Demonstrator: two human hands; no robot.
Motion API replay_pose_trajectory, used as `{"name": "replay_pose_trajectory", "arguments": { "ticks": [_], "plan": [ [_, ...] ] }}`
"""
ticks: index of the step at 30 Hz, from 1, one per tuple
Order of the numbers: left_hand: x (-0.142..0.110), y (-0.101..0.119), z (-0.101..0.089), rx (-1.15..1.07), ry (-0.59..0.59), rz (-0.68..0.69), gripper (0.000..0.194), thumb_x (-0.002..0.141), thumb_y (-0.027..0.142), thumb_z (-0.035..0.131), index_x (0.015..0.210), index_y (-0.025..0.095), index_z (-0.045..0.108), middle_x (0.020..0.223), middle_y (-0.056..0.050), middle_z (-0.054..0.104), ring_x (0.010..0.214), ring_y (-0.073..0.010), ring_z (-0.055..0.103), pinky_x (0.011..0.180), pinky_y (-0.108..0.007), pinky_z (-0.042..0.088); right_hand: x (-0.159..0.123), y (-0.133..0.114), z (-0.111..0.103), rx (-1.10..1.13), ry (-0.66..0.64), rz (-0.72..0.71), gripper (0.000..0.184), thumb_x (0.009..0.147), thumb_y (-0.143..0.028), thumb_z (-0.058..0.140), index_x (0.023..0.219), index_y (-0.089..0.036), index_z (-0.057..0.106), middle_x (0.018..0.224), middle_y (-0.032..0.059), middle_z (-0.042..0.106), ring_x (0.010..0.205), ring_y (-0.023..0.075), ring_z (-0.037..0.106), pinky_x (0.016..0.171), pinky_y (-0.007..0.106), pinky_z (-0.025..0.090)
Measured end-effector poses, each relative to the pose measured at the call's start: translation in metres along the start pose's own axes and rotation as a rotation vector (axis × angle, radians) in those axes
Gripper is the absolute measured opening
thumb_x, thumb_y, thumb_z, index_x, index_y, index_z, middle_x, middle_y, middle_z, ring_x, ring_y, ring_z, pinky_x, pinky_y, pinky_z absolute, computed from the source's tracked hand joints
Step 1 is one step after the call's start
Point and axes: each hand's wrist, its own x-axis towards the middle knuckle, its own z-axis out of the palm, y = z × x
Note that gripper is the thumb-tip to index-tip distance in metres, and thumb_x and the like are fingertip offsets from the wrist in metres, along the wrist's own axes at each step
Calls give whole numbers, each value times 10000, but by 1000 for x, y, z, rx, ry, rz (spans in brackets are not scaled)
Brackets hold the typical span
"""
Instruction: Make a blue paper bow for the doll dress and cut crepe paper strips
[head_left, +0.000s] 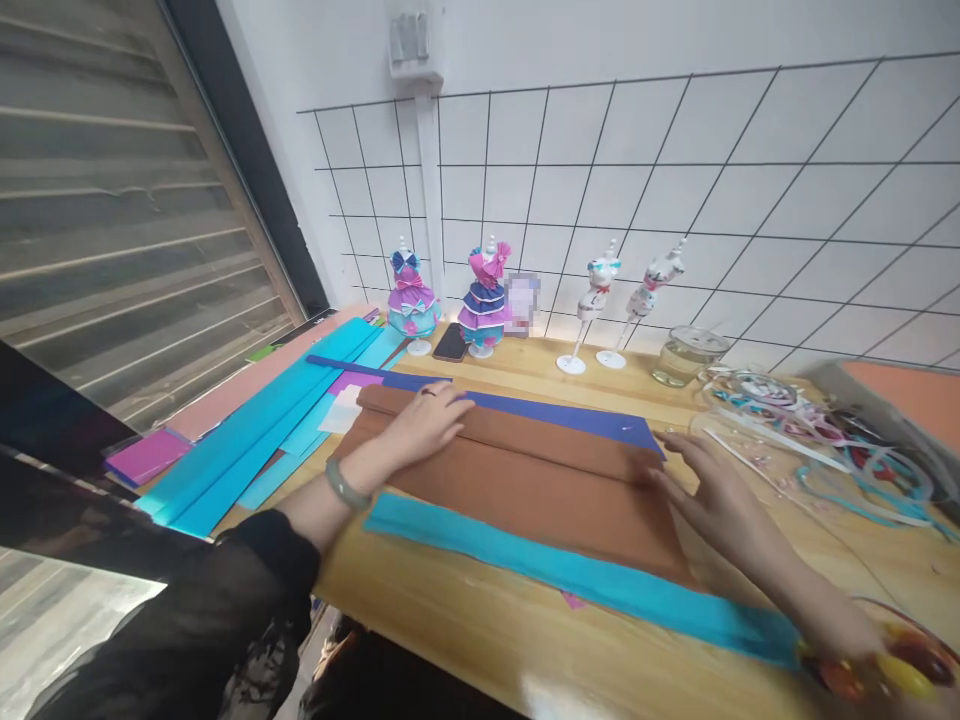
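A long folded brown crepe paper sheet (525, 480) lies across the wooden table (480, 630). My left hand (424, 420) rests flat on its left end, fingers stretched out, a bracelet on the wrist. At the sheet's right end my right hand (701, 485) lies flat, fingers apart and pressing on the paper. A dark blue sheet (570, 415) shows from under the brown one along its far edge. Along the near edge runs a turquoise strip (585, 580).
More turquoise, pink and purple sheets (247, 430) lie at the left. Small mannequins in paper dresses (484, 300) and two bare ones (600, 300) stand by the wire grid wall. A phone (451, 342), a glass jar (686, 355) and tangled ribbons (825, 430) sit at the back right.
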Motion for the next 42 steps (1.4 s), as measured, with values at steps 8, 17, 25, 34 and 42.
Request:
{"name": "replay_pose_trajectory", "arguments": {
  "ticks": [8,17,25,34,42],
  "plan": [
    [-33,65,9,-182,-167,265,399,826,468,498,1108,187,526,1050,-90,543,1020,-222,466,889,-345,386,-51,-53,-20,-51,-437,-246,259,847,-335,485,1068,-267,601,1090,51,625,985,198,591,846,360,499],
    [-33,67,16,-105,-158,299,328,841,447,476,997,169,556,996,-106,541,1010,-239,460,855,-358,400,-67,-47,-9,-216,-320,-424,250,871,-223,447,1033,-193,635,1017,80,677,950,219,623,830,389,513],
    [-30,69,14,-82,-185,287,321,838,461,476,932,169,572,939,-93,537,968,-233,463,795,-340,408,-60,-59,-16,-170,-263,-385,301,915,-229,341,938,-198,639,940,66,690,858,165,642,746,300,524],
    [-17,76,15,-109,-200,246,379,802,517,500,738,151,577,810,-69,538,817,-208,494,716,-321,397,-45,-60,-16,25,-422,80,322,911,-362,321,771,-222,575,734,20,640,677,146,594,639,270,470],
    [6,51,10,-568,-377,53,256,865,268,409,820,175,643,819,-14,647,744,-124,565,649,-213,373,-33,-36,-8,365,-462,335,405,815,-536,440,929,-186,608,855,51,675,765,191,595,645,283,469]
  ]
}}
